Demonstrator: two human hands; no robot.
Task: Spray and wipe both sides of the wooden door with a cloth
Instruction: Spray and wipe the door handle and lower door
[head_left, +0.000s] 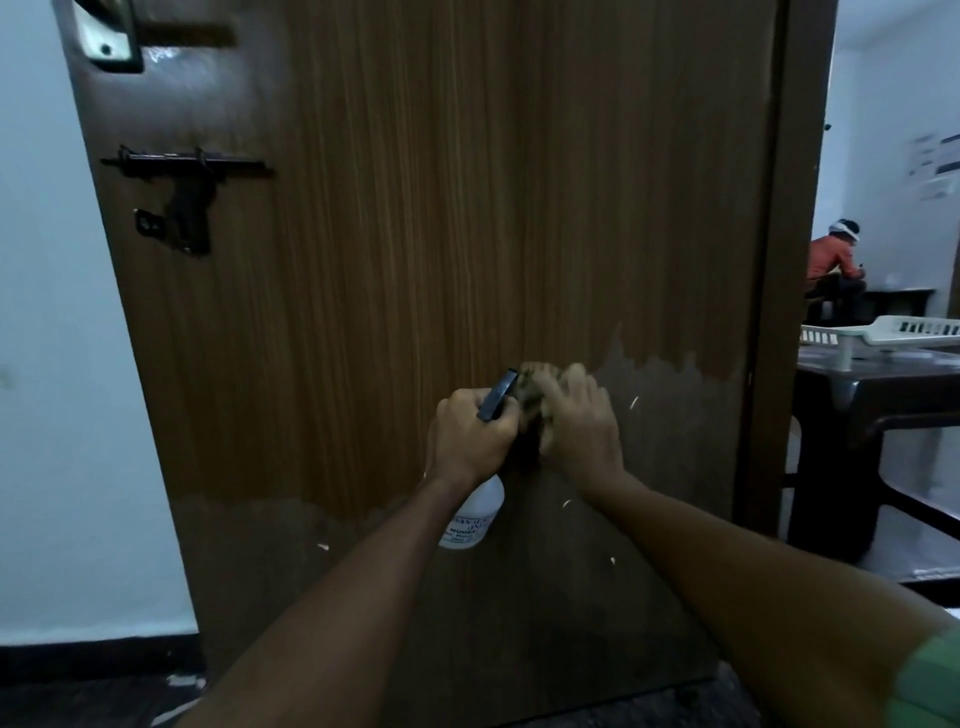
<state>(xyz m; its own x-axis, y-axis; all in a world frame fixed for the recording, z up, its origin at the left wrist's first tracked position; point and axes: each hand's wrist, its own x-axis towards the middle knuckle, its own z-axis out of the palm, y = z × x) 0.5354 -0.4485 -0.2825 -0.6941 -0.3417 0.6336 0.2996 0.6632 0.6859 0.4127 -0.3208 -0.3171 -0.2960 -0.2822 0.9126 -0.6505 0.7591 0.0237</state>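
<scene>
Both hands busy: left hand (470, 434) grips spray bottle (475, 512) upright, nozzle twd door (415, 234); right hand (584, 426) clutches cloth (535, 382).

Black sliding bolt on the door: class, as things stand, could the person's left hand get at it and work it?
Probably not yet. The left hand grips the spray bottle, well below the black sliding bolt. Nothing on the door blocks the way up, but the bottle would have to go first.
</scene>
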